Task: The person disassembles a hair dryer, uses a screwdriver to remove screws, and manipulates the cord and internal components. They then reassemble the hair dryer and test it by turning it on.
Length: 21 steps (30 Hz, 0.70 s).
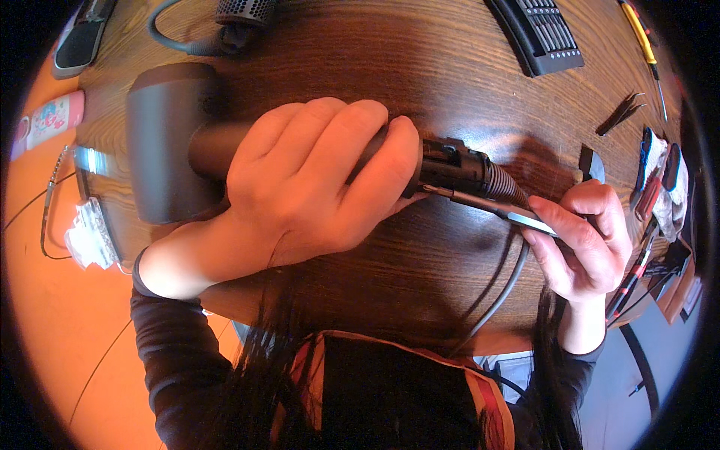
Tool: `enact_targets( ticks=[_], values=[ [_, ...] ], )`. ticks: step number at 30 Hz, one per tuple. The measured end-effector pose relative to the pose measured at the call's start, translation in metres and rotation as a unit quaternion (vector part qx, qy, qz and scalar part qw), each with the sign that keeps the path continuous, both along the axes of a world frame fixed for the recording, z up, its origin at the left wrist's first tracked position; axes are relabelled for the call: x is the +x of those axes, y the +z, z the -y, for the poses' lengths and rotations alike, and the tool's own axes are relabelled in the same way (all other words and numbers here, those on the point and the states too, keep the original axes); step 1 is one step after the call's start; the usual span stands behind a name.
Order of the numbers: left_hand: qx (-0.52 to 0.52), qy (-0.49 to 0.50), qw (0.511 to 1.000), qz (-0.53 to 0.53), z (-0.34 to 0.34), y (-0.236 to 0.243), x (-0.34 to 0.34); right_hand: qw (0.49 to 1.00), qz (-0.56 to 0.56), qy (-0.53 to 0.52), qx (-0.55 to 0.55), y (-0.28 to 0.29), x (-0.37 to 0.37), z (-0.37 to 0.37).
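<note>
A dark grey hair dryer [169, 142] lies across the wooden table, its wide head to the left. My left hand [315, 176] is wrapped round its handle, hiding most of it. From the handle's right end sticks out a black inner part [454, 165] with a ribbed cord sleeve [504, 182]. A grey cord [501, 289] runs toward my body. Between thumb and fingers, my right hand [592, 240] holds a slim screwdriver [487, 204]. Its tip points left, close to the handle's end beside my left fingers; whether it touches a screw I cannot make out.
A black case of screwdriver bits [551, 34] lies at the far right, near a yellow-handled screwdriver [640, 34] and dark tweezers [621, 114]. Gloves [654, 165] rest on the right edge. A perforated cylinder [246, 10] with a cable stands far left; a clear plastic bag [91, 234] is nearer.
</note>
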<state>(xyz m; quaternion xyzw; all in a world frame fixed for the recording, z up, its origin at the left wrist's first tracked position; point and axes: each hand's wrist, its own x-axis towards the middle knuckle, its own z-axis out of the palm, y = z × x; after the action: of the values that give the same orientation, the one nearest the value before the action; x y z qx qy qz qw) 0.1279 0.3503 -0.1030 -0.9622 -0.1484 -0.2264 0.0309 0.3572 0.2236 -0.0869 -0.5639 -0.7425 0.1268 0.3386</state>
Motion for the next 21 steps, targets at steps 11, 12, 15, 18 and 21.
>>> enact_targets(
  ticks=[11, 12, 15, 18, 21],
  values=[
    [-0.006, -0.011, 1.000, 0.011, 0.0002, 0.0026, -0.0003, 1.000, -0.024, -0.001, 0.004, -0.0045, -0.0038, 0.0021],
    [-0.006, -0.011, 1.000, 0.010, 0.0001, 0.0027, -0.0003, 1.000, -0.025, -0.005, 0.005, -0.0044, -0.0036, 0.0022],
    [-0.012, -0.014, 1.000, 0.013, -0.0003, 0.0024, -0.0001, 1.000, -0.022, -0.003, 0.001, -0.0045, -0.0036, 0.0024],
    [-0.015, -0.014, 1.000, 0.013, -0.0001, 0.0027, -0.0001, 1.000, -0.023, 0.004, -0.003, -0.0046, -0.0043, 0.0026],
    [-0.013, -0.017, 1.000, 0.012, -0.0002, 0.0031, -0.0003, 1.000, -0.022, -0.004, -0.004, -0.0048, -0.0049, 0.0025]
  ],
)
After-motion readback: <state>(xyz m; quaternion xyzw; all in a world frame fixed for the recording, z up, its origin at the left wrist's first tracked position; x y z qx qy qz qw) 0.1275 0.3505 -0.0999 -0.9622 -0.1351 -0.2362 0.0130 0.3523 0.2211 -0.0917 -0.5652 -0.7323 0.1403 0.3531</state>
